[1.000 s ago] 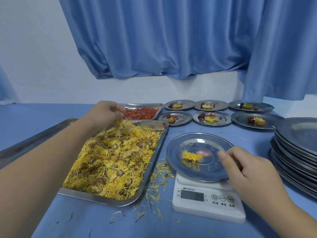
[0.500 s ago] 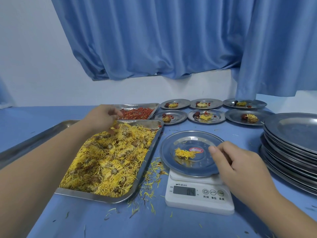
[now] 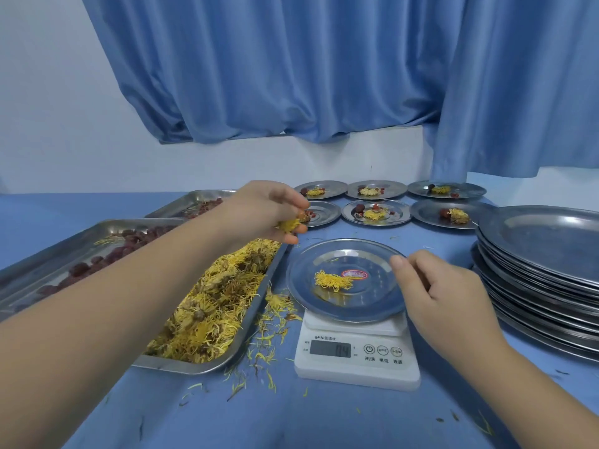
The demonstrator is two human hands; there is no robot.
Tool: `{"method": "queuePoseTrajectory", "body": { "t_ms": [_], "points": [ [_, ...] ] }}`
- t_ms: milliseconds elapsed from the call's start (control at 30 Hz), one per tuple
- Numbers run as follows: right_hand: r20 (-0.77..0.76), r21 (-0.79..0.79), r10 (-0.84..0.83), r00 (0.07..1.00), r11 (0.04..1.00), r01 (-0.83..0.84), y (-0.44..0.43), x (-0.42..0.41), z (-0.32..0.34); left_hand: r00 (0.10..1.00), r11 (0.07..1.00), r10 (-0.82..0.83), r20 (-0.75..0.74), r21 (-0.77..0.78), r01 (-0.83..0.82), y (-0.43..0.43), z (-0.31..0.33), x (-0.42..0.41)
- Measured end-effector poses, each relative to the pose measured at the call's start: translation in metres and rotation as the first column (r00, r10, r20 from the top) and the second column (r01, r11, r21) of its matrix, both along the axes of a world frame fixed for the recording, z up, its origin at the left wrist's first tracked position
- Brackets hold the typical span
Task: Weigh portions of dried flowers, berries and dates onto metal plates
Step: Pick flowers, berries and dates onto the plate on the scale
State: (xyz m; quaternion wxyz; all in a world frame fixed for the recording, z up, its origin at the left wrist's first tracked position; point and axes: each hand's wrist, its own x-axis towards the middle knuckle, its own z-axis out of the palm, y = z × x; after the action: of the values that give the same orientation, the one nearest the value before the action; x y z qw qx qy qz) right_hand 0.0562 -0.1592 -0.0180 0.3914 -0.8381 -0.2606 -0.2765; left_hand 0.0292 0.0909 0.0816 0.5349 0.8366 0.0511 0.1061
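Pinch of flowers held ready for weighing
Left hand (image 3: 272, 212) pinches dried chrysanthemums (image 3: 289, 225) above the far end of the tray (image 3: 201, 364), likely bound for the plate (image 3: 366, 303) on the scale (image 3: 356, 354). Right hand (image 3: 444, 296) curls at the plate's right rim, perhaps steadying it; grip unclear.

Blue-covered table (image 3: 291, 416). Set directly on it: flower tray (image 3: 181, 367) near left, date tray (image 3: 97, 229) further left, third tray (image 3: 194, 197) far behind. White scale (image 3: 356, 354) placed near centre. Six filled plates (image 3: 402, 212) laid in two far rows. Plate stack (image 3: 534, 270) at right. Loose petals (image 3: 272, 338) scattered between flower tray and scale.
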Motion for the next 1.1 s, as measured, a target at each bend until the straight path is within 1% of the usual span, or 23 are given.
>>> {"method": "queuePoseTrajectory", "body": {
  "t_ms": [67,133,233,300,433,533,600,633,667,733,767,800,833,900,967,1033,1100],
  "points": [
    [0.001,-0.002,0.002,1.0,1.0,-0.002,0.0,0.001,0.0,0.999,0.999,-0.047,-0.014,-0.002,0.047,-0.014,-0.003,0.002],
    [0.003,0.001,0.004,1.0,1.0,-0.004,-0.001,0.002,-0.001,0.994,0.994,-0.104,-0.032,0.034,0.105,-0.026,-0.008,0.004],
    [0.005,0.009,0.001,1.0,1.0,-0.001,-0.001,0.003,-0.002,0.983,0.968,-0.172,-0.069,0.172,0.181,-0.04,-0.016,0.008],
    [0.008,0.01,0.005,1.0,1.0,-0.006,0.0,0.003,-0.002,0.976,0.936,-0.197,-0.089,0.281,0.214,-0.045,-0.019,0.011],
    [0.0,0.025,0.034,0.999,0.999,-0.034,-0.001,0.0,-0.002,0.978,0.857,-0.179,-0.109,0.47,0.209,-0.044,-0.025,0.013],
    [0.004,0.019,0.044,0.999,0.999,-0.044,0.0,-0.002,-0.001,0.983,0.856,-0.159,-0.097,0.482,0.186,-0.036,-0.028,0.012],
    [0.007,0.017,0.045,0.999,0.999,-0.045,0.001,-0.003,-0.001,0.988,0.852,-0.149,-0.046,0.501,0.152,-0.028,-0.029,0.008],
    [0.008,0.014,0.047,0.999,0.999,-0.047,0.002,-0.003,0.0,0.99,0.822,-0.137,-0.026,0.555,0.128,-0.023,-0.029,0.005],
    [0.009,0.012,0.049,0.999,0.999,-0.049,0.001,-0.003,-0.001,0.992,0.757,-0.127,-0.028,0.644,0.115,-0.016,-0.029,0.003],
    [0.012,0.01,0.054,0.998,0.998,-0.054,0.001,-0.002,-0.001,0.991,0.547,-0.086,-0.105,0.826,0.135,-0.004,-0.032,-0.003],
    [0.015,0.011,0.057,0.998,0.998,-0.057,0.001,-0.002,-0.001,0.987,0.447,-0.047,-0.152,0.881,0.156,0.002,-0.034,-0.006],
    [0.018,0.011,0.058,0.998,0.998,-0.058,0.001,-0.002,-0.001,0.983,0.374,-0.007,-0.184,0.911,0.173,0.007,-0.037,-0.01],
    [0.021,0.009,0.056,0.998,0.998,-0.056,0.002,-0.002,-0.001,0.98,0.327,0.02,-0.197,0.928,0.18,0.01,-0.04,-0.013],
    [0.029,0.008,0.051,0.998,0.999,-0.051,0.002,-0.003,-0.002,0.985,0.271,0.035,-0.17,0.95,0.155,0.013,-0.045,-0.019],
    [0.035,0.016,0.049,0.998,0.999,-0.05,0.002,-0.003,-0.001,0.995,0.258,0.034,-0.093,0.963,0.081,0.013,-0.049,-0.022],
    [0.041,0.02,0.05,0.998,0.998,-0.051,0.001,-0.002,0.0,0.999,0.311,0.041,-0.017,0.951,0.004,0.013,-0.05,-0.024],
    [0.037,0.011,0.05,0.998,0.999,-0.051,0.0,-0.002,0.0,0.998,0.353,0.06,0.016,0.935,-0.037,0.014,-0.051,-0.025]
  ]
}}
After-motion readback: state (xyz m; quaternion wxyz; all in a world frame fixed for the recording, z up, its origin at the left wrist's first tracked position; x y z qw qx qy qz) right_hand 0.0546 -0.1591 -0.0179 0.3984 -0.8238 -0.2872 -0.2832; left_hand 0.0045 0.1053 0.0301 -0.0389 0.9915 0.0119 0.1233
